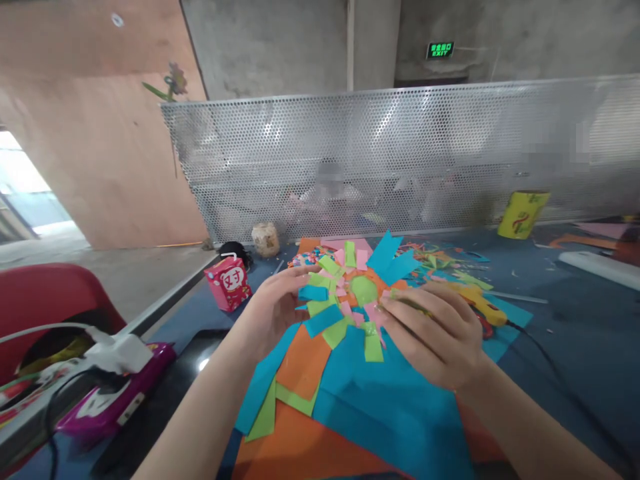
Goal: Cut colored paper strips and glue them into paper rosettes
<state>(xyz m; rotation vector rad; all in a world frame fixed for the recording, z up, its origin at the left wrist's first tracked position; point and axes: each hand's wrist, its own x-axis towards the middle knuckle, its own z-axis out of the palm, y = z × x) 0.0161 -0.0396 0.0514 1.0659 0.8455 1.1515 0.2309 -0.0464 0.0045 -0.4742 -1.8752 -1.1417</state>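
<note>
Perforated metal screen (280,127) stands behind the blue tabletop (575,313). Taking the green disc (364,291) of the paper flower (324,321) as the clock's centre, a purple power strip (120,395) lies out at 8 o'clock and a red drink box (227,285) at 9. The left hand (273,303) has its fingertips on the flower's rim towards 10 o'clock, the fingers gently curved; the thumb's side is hidden, so I cannot tell whether it pinches. The flower itself sits between the two hands, roughly round, with no clear long axis; two broad blue strips (387,259) jut out at 1 o'clock. The right hand (443,333) comes in from 4 o'clock, its fingertips drawn narrow beside the disc, nearer to it than the left ones; whether they close on a pink strip (373,312) I cannot tell. Just beyond that hand, near 3 o'clock, is a yellow tool (487,307) with a black cord (535,350); a yellow tube (523,215) stands at 2.
</note>
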